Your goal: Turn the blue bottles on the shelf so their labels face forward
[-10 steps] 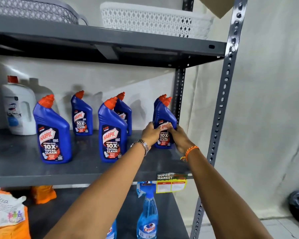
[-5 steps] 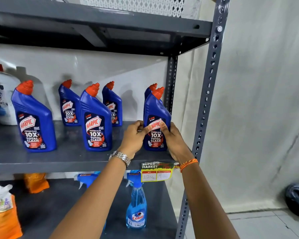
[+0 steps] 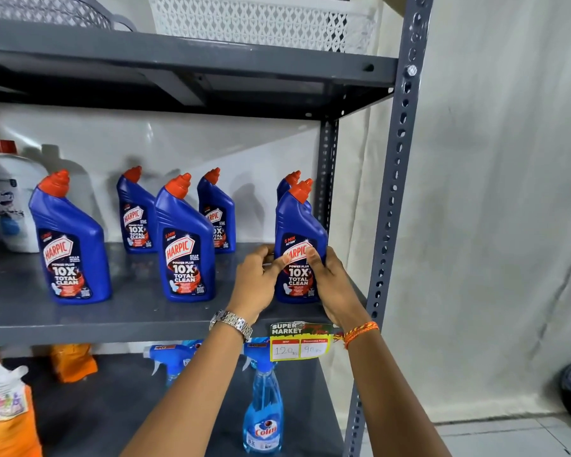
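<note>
Where the grey metal shelf (image 3: 139, 319) meets its right front upright, one blue plastic bottle with an orange-red cap (image 3: 298, 249) stands upright near the front edge, label forward. Left hand (image 3: 257, 282): wrapped on the bottle's left side, thumb across the label; steel wristwatch (image 3: 232, 323) on the wrist. Right hand (image 3: 332, 286): wrapped on the right side, thumb on the label; orange thread band (image 3: 360, 333) on the wrist. Five further blue bottles, labels forward or hidden: two front (image 3: 70, 245) (image 3: 185, 242), three rear. Yellow price tag (image 3: 299, 344) on the shelf lip. Blue spray bottle (image 3: 264, 413) on the shelf below.
</note>
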A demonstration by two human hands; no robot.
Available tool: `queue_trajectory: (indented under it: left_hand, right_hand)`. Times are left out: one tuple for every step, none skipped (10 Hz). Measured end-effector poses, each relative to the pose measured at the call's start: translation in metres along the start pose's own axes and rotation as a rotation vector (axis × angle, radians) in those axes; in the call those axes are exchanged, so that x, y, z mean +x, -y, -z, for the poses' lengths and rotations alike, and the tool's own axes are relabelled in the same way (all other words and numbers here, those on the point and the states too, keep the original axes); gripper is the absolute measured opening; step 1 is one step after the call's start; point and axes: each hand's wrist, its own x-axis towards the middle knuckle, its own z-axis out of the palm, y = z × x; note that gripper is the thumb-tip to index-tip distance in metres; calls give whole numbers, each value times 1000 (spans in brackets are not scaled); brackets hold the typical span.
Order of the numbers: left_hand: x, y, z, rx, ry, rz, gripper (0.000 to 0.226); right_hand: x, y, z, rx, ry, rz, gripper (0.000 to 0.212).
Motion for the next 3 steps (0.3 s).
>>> queue_trajectory:
  left_hand:
    - [-4,-8,-1,87,-4,-22,37]
    - [-23,-9,4,193,-44,-111,45]
    - [-55,-6,35,273,-338,-312,54]
  right_hand:
    - [2,4,2,31,-6,-29,45]
    - [-2,8,6,17,-19,-25,46]
    - [-18,23,6,-57,-90,34,36]
